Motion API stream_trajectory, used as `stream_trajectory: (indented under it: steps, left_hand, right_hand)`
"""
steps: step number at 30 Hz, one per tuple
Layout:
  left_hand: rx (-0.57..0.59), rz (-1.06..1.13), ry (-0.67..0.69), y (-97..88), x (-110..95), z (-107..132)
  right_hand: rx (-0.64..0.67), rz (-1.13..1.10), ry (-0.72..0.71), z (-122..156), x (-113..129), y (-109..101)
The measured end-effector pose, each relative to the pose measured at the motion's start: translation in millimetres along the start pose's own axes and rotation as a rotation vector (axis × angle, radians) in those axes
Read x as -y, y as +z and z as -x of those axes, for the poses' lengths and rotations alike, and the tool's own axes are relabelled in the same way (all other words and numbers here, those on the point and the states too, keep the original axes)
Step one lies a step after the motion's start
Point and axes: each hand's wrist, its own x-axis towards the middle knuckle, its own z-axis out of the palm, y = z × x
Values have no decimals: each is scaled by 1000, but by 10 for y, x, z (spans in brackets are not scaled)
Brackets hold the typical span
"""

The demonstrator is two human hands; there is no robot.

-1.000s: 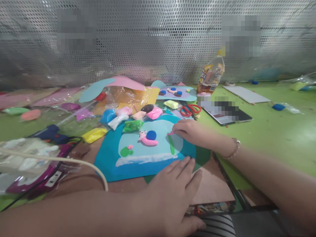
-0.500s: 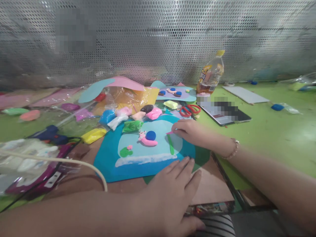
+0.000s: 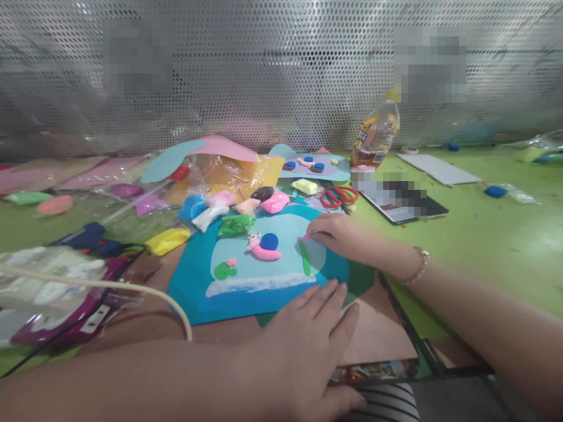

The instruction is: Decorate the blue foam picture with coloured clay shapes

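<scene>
My left hand (image 3: 310, 340) lies flat with fingers spread across the near right edge of a blue foam sheet (image 3: 191, 296). My right hand (image 3: 336, 231) is closed in a pinch on a small piece of pink clay (image 3: 303, 238), at the top of a green clay stem (image 3: 305, 261). On the sheet's pale blue middle sits a pink clay snail (image 3: 265, 254) with a blue shell (image 3: 269, 241). A green clay leaf with a pink flower (image 3: 231, 262) lies to its left, above a white clay strip (image 3: 259, 285). The right fingertips partly hide the pink piece.
Several bagged clay lumps, such as a green packet (image 3: 236, 225) and a yellow packet (image 3: 168, 241), lie behind and left. Red-handled scissors (image 3: 338, 197), a phone-like tablet (image 3: 433, 206) and a bottle (image 3: 373, 140) stand beyond my right hand. A pale cable (image 3: 132, 284) crosses at left.
Almost nothing differs. My right hand keeps its pinch at the stem's top, and my left hand stays flat; the view has shifted very slightly.
</scene>
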Motion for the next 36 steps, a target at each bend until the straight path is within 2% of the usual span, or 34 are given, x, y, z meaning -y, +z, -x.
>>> stream_trajectory:
  steps: [5,11,19,28,36]
  left_hand:
    - [-33,-18,3,60,9,-7]
    - [-7,2,-5,36,-3,-6]
    - [-36,10,-3,96,3,1]
    - [-14,11,-8,29,0,-7]
    - [-80,-16,-103,157,-2,8]
  right_hand:
    - [17,16,3,4,2,2]
    - [20,46,-7,6,-4,12]
    - [-11,-14,59,0,48,-39]
    - [-10,-20,37,6,37,-38]
    - [-78,6,37,35,52,-25]
